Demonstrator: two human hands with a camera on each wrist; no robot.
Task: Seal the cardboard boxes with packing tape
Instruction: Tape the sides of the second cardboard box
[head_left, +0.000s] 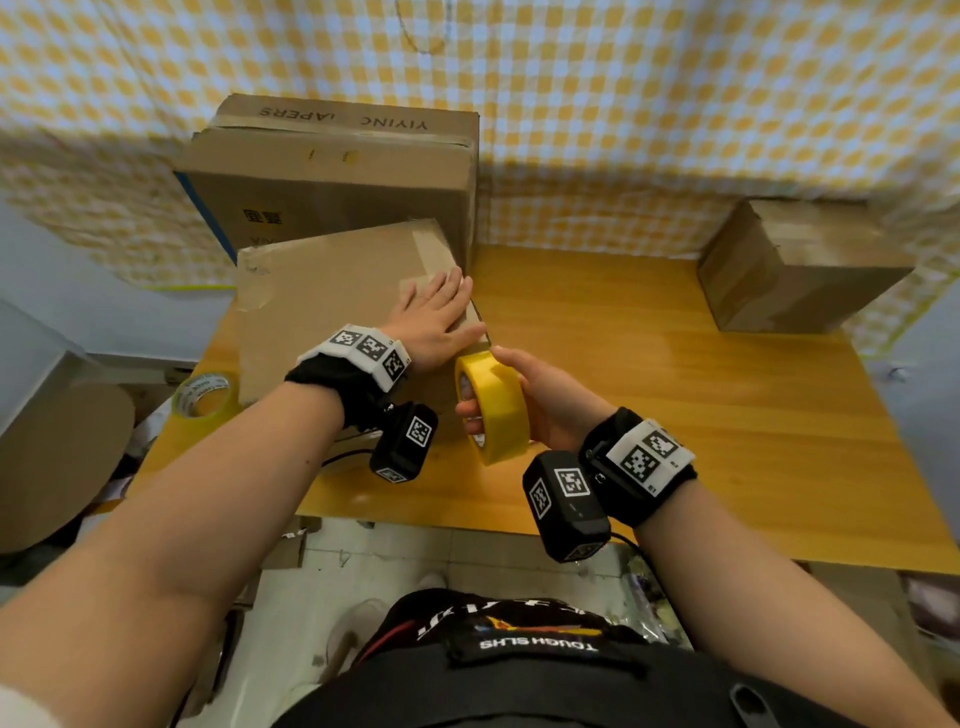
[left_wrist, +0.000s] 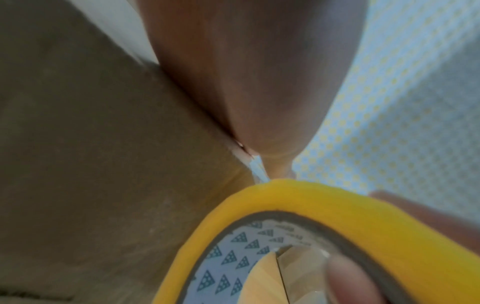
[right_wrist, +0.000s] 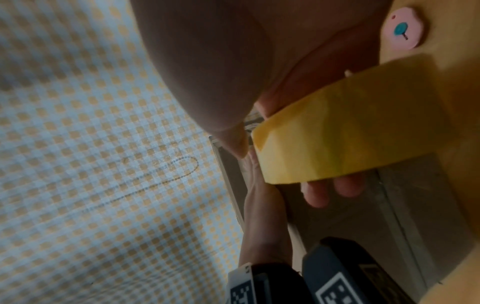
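Note:
A brown cardboard box (head_left: 322, 306) stands on the wooden table (head_left: 675, 405) at the left, with older tape along its top seam. My left hand (head_left: 436, 317) lies flat on the box's top near its right edge, fingers straight. My right hand (head_left: 519, 395) grips a yellow roll of packing tape (head_left: 493, 405) held on edge just right of that box edge, fingers through its core. The roll (left_wrist: 311, 205) fills the lower left wrist view beside the box (left_wrist: 91, 144). In the right wrist view the roll (right_wrist: 350, 127) sits under my fingers (right_wrist: 335, 189), with the left hand (right_wrist: 262, 205) on the box (right_wrist: 363, 226).
A larger printed carton (head_left: 332, 176) stands behind the box against the checked cloth wall (head_left: 623, 104). Another taped box (head_left: 795, 270) sits at the table's far right. A second, clear tape roll (head_left: 205, 397) lies at the table's left edge. A pink round sticker (right_wrist: 402, 30) shows on the table.

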